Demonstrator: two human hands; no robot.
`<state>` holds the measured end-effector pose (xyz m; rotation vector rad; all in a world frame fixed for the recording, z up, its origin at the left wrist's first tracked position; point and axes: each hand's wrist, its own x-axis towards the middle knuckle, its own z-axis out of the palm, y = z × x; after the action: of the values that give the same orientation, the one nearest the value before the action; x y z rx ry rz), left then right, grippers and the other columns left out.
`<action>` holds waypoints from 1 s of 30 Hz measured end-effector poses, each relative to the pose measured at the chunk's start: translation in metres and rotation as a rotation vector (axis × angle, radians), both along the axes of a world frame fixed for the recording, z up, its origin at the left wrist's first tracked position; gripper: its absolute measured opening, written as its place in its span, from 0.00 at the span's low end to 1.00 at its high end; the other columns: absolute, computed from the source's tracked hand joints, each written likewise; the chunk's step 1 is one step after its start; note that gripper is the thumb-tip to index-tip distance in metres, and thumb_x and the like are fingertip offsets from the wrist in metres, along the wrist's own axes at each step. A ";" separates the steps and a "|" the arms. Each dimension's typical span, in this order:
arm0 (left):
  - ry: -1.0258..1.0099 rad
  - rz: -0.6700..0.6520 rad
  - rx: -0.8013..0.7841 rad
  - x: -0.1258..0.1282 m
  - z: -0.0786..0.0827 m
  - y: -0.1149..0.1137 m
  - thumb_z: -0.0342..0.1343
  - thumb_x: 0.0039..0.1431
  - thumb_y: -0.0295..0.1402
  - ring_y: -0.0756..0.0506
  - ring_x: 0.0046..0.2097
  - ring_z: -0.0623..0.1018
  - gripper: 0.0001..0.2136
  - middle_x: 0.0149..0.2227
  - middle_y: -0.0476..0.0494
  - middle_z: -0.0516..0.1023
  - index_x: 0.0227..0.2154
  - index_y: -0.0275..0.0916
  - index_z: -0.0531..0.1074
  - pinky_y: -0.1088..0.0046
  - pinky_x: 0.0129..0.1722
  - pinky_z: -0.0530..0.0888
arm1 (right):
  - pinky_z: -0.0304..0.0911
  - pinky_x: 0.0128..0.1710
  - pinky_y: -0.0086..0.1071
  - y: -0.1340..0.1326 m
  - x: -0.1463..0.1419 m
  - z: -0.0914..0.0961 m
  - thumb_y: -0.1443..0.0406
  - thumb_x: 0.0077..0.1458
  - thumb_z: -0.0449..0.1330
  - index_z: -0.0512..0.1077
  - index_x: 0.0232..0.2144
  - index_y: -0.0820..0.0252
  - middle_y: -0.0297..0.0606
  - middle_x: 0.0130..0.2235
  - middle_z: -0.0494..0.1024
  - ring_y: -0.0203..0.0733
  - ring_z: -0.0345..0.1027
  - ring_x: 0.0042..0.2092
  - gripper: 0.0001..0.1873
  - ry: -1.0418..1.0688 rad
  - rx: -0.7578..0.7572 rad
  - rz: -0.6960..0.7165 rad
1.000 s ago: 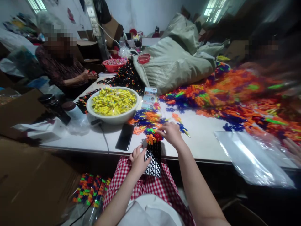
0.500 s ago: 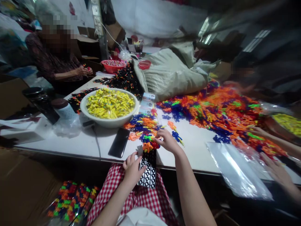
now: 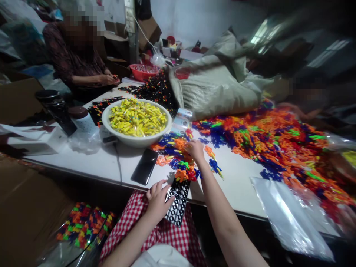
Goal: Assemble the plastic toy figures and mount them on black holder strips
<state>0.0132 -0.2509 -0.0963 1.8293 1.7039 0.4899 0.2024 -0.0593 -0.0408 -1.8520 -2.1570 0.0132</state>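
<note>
A black tray with rows of round white-ringed holes sticks out over the table's front edge above my lap. My left hand grips its left side, the thumb lying on top. Small plastic figures in orange, red and blue cover the tray's far end. Beyond it, my right hand reaches into a small heap of coloured plastic figures, some with yellow sticks. Its fingers are bent together, and their tips are hidden, so what they hold cannot be made out.
A white bowl of yellow pieces and a black phone lie to the left. A large colourful pile, a woven sack and clear plastic bags are rightward. Two people sit across and at right.
My right hand has moved forward from the tray's far end into the small heap. My left hand stays on the tray, which has tilted slightly. The whole view has shifted a little.
</note>
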 end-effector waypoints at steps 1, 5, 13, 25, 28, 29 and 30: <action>-0.003 -0.006 0.000 -0.001 0.000 0.000 0.51 0.54 0.37 0.38 0.56 0.60 0.17 0.57 0.46 0.63 0.48 0.49 0.68 0.56 0.51 0.58 | 0.54 0.41 0.37 0.001 0.002 -0.001 0.63 0.53 0.58 0.76 0.33 0.62 0.48 0.40 0.76 0.49 0.64 0.43 0.10 0.012 0.016 0.017; 0.002 -0.016 0.001 -0.002 0.002 0.000 0.50 0.55 0.37 0.38 0.56 0.60 0.17 0.57 0.45 0.62 0.49 0.49 0.67 0.55 0.51 0.58 | 0.56 0.41 0.35 0.001 0.011 -0.002 0.67 0.51 0.58 0.75 0.37 0.62 0.45 0.39 0.77 0.46 0.66 0.40 0.10 0.062 0.026 0.087; -0.131 0.002 -0.026 -0.012 0.013 0.001 0.52 0.54 0.33 0.38 0.56 0.61 0.15 0.55 0.45 0.65 0.46 0.48 0.69 0.52 0.52 0.58 | 0.61 0.40 0.35 -0.015 0.026 0.022 0.69 0.52 0.54 0.74 0.37 0.63 0.44 0.38 0.78 0.43 0.70 0.39 0.11 0.335 0.155 -0.025; -0.802 -0.086 -0.120 0.009 0.051 -0.028 0.46 0.59 0.43 0.49 0.29 0.69 0.15 0.23 0.49 0.68 0.28 0.37 0.68 0.74 0.32 0.65 | 0.66 0.35 0.34 -0.232 -0.061 0.016 0.59 0.43 0.65 0.73 0.33 0.58 0.36 0.31 0.77 0.39 0.70 0.33 0.13 1.559 0.075 -0.244; -0.857 -0.069 -0.221 0.012 0.041 -0.032 0.45 0.58 0.46 0.52 0.26 0.65 0.17 0.21 0.51 0.63 0.26 0.36 0.65 0.76 0.27 0.62 | 0.65 0.37 0.33 -0.238 -0.067 -0.003 0.59 0.42 0.65 0.72 0.33 0.58 0.36 0.32 0.77 0.39 0.70 0.35 0.15 1.659 0.016 -0.302; -0.861 -0.078 -0.227 0.012 0.039 -0.033 0.46 0.57 0.47 0.52 0.26 0.65 0.17 0.22 0.51 0.64 0.27 0.36 0.64 0.76 0.28 0.62 | 0.65 0.37 0.32 -0.237 -0.067 -0.006 0.59 0.41 0.66 0.72 0.33 0.58 0.36 0.32 0.77 0.38 0.69 0.35 0.15 1.685 -0.001 -0.309; -0.863 -0.095 -0.228 0.011 0.037 -0.034 0.47 0.57 0.47 0.51 0.27 0.66 0.17 0.23 0.51 0.65 0.29 0.37 0.64 0.76 0.29 0.62 | 0.64 0.36 0.32 -0.236 -0.067 -0.007 0.59 0.41 0.66 0.72 0.33 0.58 0.35 0.32 0.76 0.38 0.69 0.34 0.15 1.707 -0.015 -0.313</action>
<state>0.0242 -0.2846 -0.0592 1.2423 1.0203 0.8486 0.1359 -0.2951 -0.0479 -1.1728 -0.6456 1.0666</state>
